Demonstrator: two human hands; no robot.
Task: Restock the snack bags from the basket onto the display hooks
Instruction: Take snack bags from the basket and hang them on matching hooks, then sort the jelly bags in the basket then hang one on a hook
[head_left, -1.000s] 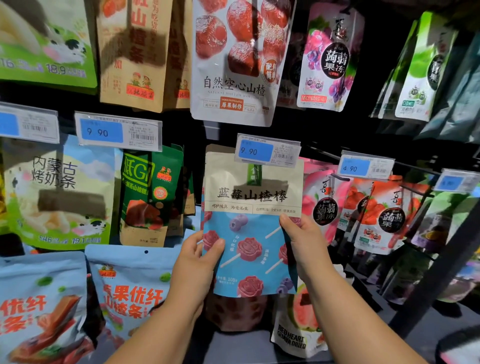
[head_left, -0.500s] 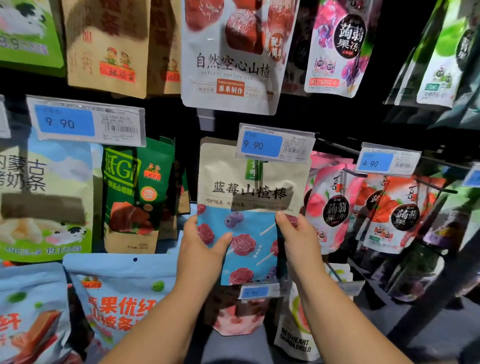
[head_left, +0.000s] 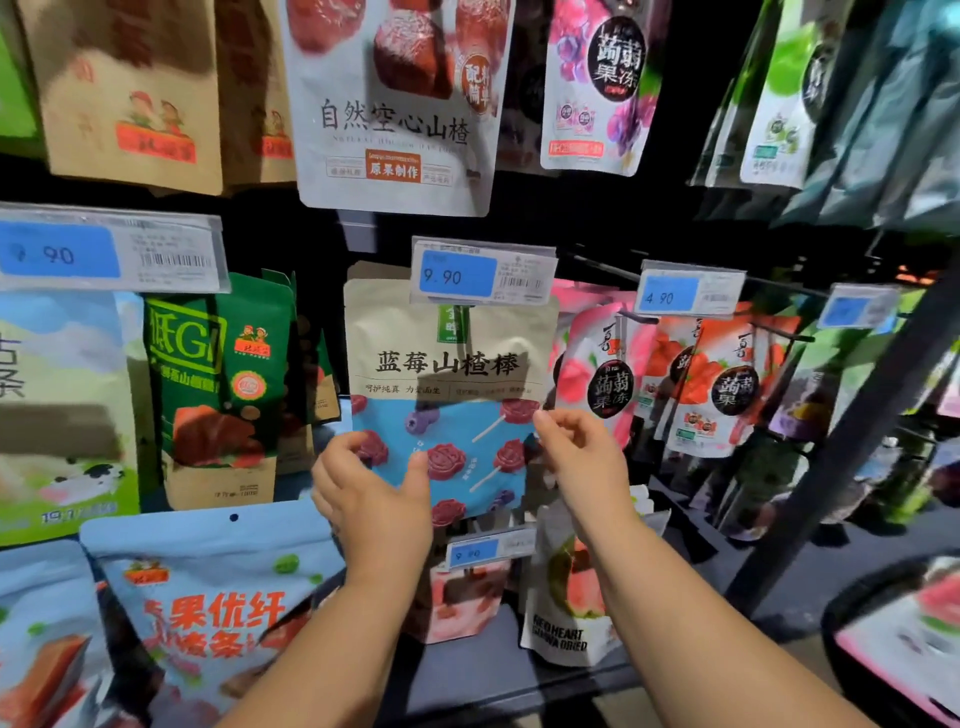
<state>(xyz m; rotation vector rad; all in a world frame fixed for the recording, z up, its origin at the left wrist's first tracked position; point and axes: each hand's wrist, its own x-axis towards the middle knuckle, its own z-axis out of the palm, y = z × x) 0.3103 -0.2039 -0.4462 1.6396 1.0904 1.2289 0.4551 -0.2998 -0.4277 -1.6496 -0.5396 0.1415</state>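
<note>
Although the left hand still pinched the snack bag at its 7 o'clock corner, thumb on the front, the right hand had slackened since 0.5 s earlier, its loosely curled fingers barely brushing the 3 o'clock edge; the bag hung below the 9.90 price tag at its 12 o'clock; seemingly hooked, it needed only 1 last release.

The snack bag has moved up and now hangs just under the price tag. The right hand has come off its edge, fingers loosely curled.
</note>
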